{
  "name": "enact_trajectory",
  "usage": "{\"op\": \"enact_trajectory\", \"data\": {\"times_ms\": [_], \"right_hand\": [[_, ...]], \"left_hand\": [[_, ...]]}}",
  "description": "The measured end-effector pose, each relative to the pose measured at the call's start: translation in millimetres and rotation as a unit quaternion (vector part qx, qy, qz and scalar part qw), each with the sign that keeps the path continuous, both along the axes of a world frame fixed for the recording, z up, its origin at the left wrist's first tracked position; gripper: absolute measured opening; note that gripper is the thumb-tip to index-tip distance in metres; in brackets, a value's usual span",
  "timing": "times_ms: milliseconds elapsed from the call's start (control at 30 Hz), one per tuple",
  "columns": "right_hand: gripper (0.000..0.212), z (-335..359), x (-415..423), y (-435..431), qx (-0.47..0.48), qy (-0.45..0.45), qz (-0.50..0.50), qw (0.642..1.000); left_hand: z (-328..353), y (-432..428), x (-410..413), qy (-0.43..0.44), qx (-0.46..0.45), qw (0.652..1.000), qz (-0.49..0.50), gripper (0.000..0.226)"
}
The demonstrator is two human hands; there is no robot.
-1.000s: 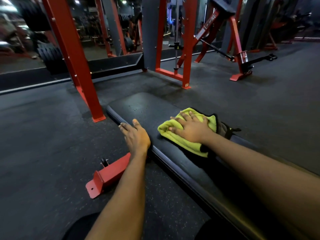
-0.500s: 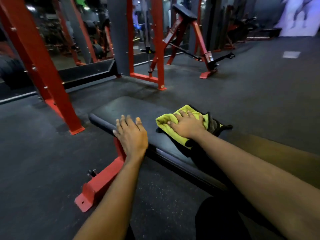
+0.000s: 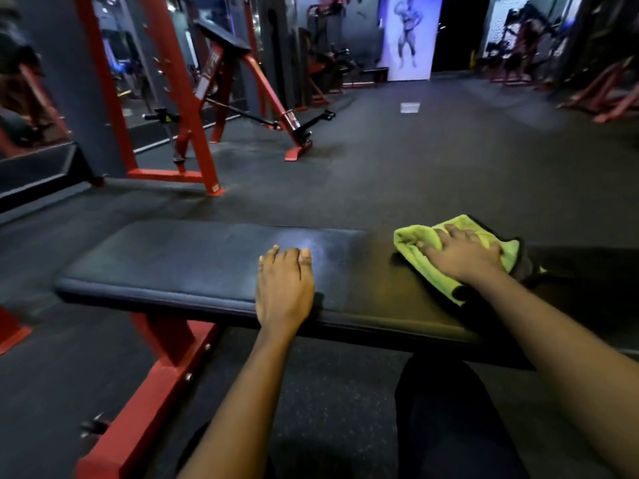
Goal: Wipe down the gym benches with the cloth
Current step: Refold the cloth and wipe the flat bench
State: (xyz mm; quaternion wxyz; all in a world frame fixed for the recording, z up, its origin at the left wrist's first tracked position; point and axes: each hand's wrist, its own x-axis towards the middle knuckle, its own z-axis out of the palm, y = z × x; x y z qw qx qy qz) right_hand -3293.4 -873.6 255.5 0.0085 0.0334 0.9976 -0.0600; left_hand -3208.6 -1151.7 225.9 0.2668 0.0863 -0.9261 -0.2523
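A flat black padded gym bench on a red steel frame runs across the middle of the view. A yellow-green cloth with a dark edge lies on the pad toward its right end. My right hand presses flat on top of the cloth, fingers straight and pointing left. My left hand rests palm down on the bare pad at its near edge, fingers straight. A pale sheen shows on the pad just beyond my left fingertips.
A red rack stands behind the bench at the left. A red machine with a black pad stands further back. Dark rubber floor stretches behind the bench. More red equipment lines the far right. My dark-trousered leg is below the bench.
The view has swung to the right, so the bench now lies crosswise. My right hand and the cloth have slid rightward along the pad, away from my left hand, which has stayed flat on the bench.
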Motion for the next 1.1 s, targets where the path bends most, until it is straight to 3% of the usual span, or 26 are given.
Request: {"op": "enact_trajectory", "data": {"times_ms": [100, 233, 333, 467, 567, 700, 800, 867, 1000, 1100], "right_hand": [[0.068, -3.1, 35.9, -36.2, -0.005, -0.001, 0.009, 1.0], [0.065, -8.6, 87.5, -100.5, -0.003, 0.048, 0.096, 0.994], [0.066, -9.3, 90.2, -80.9, -0.023, 0.061, 0.1, 0.993], [0.075, -5.9, 60.8, 20.8, -0.024, 0.016, -0.067, 0.997], [0.072, -0.3, 65.5, 59.1, -0.024, 0.014, -0.178, 0.984], [0.068, -10.0, 90.8, -2.6, 0.007, 0.047, -0.142, 0.989], [0.067, -18.9, 112.4, -11.6, -0.003, 0.098, -0.087, 0.991], [0.066, -17.0, 112.2, 32.9, -0.012, 0.104, -0.12, 0.987], [0.066, -7.3, 95.2, 152.7, -0.029, 0.07, -0.305, 0.949], [0.066, -2.1, 81.1, 167.2, -0.017, 0.03, -0.324, 0.945]], "left_hand": [[2.0, 2.9, 0.5, -0.015, -0.007, 1.0, -0.012, 0.043], [2.5, 0.5, 3.7, 0.001, 0.018, 0.999, -0.03, 0.042], [1.7, -2.5, 3.1, 0.005, 0.02, 0.999, -0.038, 0.048], [0.5, -5.6, 2.1, -0.011, -0.001, 0.999, -0.047, 0.054], [4.7, -0.6, 4.5, -0.01, -0.023, 0.999, -0.047, 0.045], [3.5, 2.6, -3.9, -0.059, -0.089, 0.994, -0.035, 0.047], [6.7, 27.4, -18.8, -0.087, -0.086, 0.992, -0.042, 0.044], [11.5, 62.7, -32.2, -0.085, -0.084, 0.988, -0.097, 0.041], [19.3, 135.1, -61.1, -0.086, -0.083, 0.97, -0.212, 0.039], [22.0, 174.5, -80.8, -0.089, -0.082, 0.957, -0.264, 0.039]]}}
